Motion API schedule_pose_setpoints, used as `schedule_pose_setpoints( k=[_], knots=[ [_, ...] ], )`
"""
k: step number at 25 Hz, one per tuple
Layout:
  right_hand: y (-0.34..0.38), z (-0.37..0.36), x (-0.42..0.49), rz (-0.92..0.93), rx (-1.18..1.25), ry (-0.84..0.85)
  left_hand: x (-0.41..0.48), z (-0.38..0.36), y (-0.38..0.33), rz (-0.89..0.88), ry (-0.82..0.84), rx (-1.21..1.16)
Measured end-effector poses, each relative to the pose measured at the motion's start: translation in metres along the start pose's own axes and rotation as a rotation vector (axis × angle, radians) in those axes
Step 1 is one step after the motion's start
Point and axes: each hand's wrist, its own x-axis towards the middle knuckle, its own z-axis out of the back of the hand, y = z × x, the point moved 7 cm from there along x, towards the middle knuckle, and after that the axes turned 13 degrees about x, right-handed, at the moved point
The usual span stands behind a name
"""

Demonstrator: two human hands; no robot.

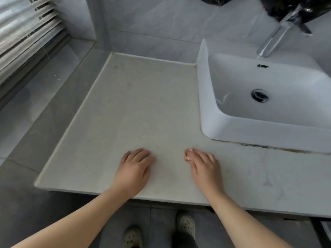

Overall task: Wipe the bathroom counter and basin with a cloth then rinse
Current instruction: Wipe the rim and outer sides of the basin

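Observation:
A pale stone counter (pixel 136 108) fills the middle of the head view, with faint dirty marks toward its back left corner. A white rectangular basin (pixel 232 122) stands on it at the right, its dark drain (pixel 260 95) in the bowl. My left hand (pixel 134 169) rests flat, palm down, on the counter near the front edge. My right hand (pixel 204 167) rests beside it, fingers together, also on the counter. Neither hand holds anything. No cloth is in view.
A chrome tap (pixel 274 40) slants over the basin's back edge. Grey tiled walls rise behind the counter. A slatted window blind (pixel 26 33) is at the far left above a grey ledge. Below the counter's front edge are my feet in pale clogs (pixel 185 223) on grey floor.

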Motion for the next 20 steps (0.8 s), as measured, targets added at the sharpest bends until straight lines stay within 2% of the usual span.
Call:
schedule_pose_setpoints(
  k=[3, 5, 7, 9, 11, 12, 14, 16, 17, 18, 20],
  knots=[
    [-0.015, 0.044, 0.016, -0.185, 0.219, -0.017, 0.049, 0.012, -0.049, 0.043, 0.007, -0.238],
    [-0.024, 0.072, 0.031, -0.287, 0.455, 0.045, 0.081, 0.029, -0.084, 0.078, 0.013, -0.407],
    [-0.024, 0.114, 0.051, -0.24, 0.641, 0.034, 0.114, 0.049, -0.124, 0.046, 0.045, -0.563],
    [-0.029, 0.154, 0.077, -0.184, 0.727, -0.023, 0.147, 0.067, -0.157, 0.011, 0.063, -0.694],
    [-0.051, 0.184, 0.102, -0.249, 0.816, -0.151, 0.179, 0.079, -0.174, 0.102, 0.013, -0.816],
    [-0.068, 0.195, 0.114, -0.339, 0.923, -0.192, 0.194, 0.082, -0.182, 0.182, 0.002, -0.917],
    [-0.09, 0.2, 0.132, -0.563, 1.135, -0.099, 0.22, 0.077, -0.197, 0.367, 0.034, -1.202],
    [-0.103, 0.195, 0.137, -0.689, 1.161, 0.109, 0.241, 0.069, -0.212, 0.526, 0.09, -1.376],
    [-0.108, 0.195, 0.139, -0.683, 1.119, 0.173, 0.253, 0.064, -0.219, 0.581, 0.126, -1.394],
    [-0.115, 0.194, 0.142, -0.647, 1.056, 0.173, 0.264, 0.058, -0.227, 0.617, 0.169, -1.38],
    [-0.126, 0.202, 0.156, -0.519, 0.919, 0.025, 0.284, 0.048, -0.24, 0.64, 0.229, -1.262]
  ],
)
